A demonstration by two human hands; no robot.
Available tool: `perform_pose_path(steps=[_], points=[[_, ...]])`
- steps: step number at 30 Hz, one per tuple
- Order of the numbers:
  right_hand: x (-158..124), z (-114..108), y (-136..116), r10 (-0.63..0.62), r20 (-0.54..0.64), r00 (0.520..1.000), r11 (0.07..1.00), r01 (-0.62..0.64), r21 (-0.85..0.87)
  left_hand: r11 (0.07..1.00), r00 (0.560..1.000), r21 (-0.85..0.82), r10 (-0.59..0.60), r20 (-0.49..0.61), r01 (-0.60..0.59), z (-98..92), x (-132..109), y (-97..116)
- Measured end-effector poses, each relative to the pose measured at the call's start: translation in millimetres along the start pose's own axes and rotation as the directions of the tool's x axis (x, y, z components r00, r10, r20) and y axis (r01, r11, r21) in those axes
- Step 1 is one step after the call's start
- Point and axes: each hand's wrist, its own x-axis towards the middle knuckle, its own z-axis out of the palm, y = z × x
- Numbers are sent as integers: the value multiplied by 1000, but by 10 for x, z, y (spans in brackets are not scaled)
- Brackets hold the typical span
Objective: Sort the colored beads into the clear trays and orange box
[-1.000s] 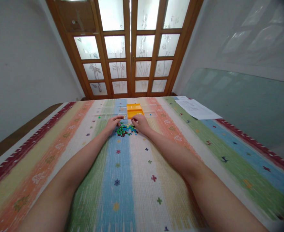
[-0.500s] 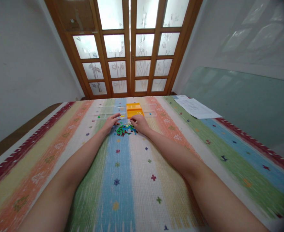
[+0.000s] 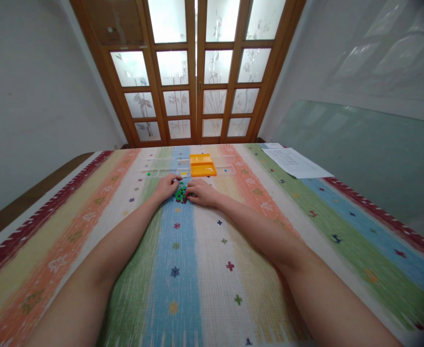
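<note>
A small pile of little green and dark red pieces (image 3: 180, 194) sits on the cloth with many-coloured stripes (image 3: 212, 299). The right hand (image 3: 200, 193) bends its fingers at its right side; the left hand (image 3: 167, 187) is at its left. I can't tell if either grip is wide, narrow or holding a piece. Behind is an open orange plastic box (image 3: 200, 170) with small pale bits inside.

Pile of pieces (image 3: 180, 193) lies on the tablecloth (image 3: 212, 289) between the left hand (image 3: 167, 186) and right hand (image 3: 200, 193); beyond, a box (image 3: 202, 169), right of a tray (image 3: 164, 173). Paper (image 3: 296, 164) lies far right; doors (image 3: 202, 87) stand behind.
</note>
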Motion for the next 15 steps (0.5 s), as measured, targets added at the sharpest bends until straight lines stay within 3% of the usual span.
perform_pose_path(steps=[15], points=[[5, 47, -19, 37, -18, 999, 995, -39, -96, 999, 998, -1, 54, 22, -54, 18, -3, -10]])
